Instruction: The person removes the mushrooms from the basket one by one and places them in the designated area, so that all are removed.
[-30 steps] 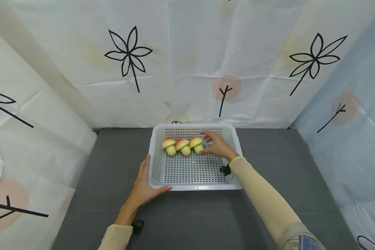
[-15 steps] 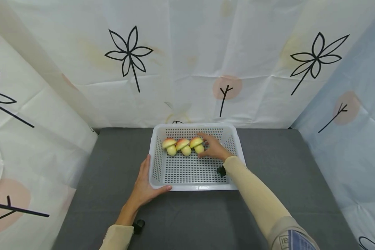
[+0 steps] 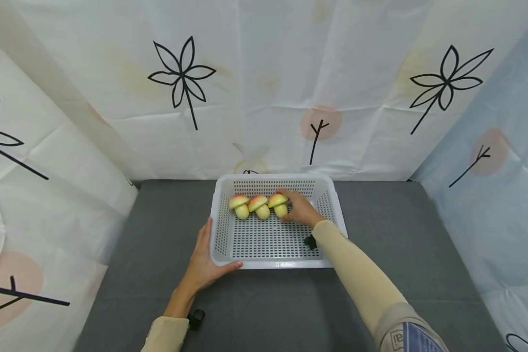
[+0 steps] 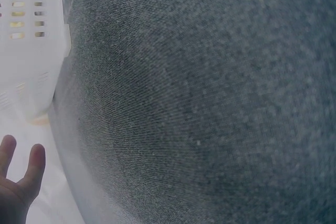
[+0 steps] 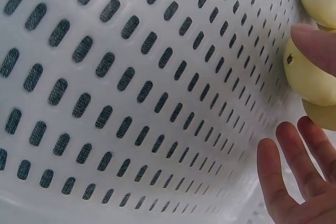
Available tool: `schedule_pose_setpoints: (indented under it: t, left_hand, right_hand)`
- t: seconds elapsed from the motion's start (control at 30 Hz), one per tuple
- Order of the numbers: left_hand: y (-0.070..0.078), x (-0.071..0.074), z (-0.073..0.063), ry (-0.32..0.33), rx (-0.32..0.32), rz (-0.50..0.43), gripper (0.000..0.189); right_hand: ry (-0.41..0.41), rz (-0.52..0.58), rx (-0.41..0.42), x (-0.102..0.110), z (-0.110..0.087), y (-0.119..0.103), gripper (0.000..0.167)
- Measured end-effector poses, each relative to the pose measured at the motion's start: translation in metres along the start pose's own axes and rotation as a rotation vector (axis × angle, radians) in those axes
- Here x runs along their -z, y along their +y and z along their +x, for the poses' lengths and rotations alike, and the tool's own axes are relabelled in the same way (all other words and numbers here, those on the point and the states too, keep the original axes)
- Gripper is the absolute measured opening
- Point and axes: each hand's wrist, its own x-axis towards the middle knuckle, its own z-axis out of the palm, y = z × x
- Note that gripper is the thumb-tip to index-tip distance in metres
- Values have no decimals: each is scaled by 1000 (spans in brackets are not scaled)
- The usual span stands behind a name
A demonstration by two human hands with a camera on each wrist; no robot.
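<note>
Rightmost mushroom (image 3: 279, 209) at right hand (image 3: 303, 210), left hand (image 3: 202, 263) apart at basket (image 3: 273, 247) corner

Patterned sheets (image 3: 273, 93) wall this grey table (image 3: 268, 313) into a booth.

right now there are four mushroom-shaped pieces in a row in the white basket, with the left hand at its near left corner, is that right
The count is wrong: the head view shows three mushroom-shaped pieces in the white basket, not four. The rest stands.
</note>
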Motion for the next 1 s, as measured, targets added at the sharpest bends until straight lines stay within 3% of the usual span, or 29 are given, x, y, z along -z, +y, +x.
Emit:
schedule_pose_setpoints:
  t: [0.37, 1.0]
  left_hand:
    - [0, -2, -1, 9, -8, -24, 139]
    - [1, -3, -1, 10, -4, -29, 138]
  right_hand:
    - [62, 75, 10, 13, -11, -9, 96]
    - [159, 207, 189, 55, -48, -31, 90]
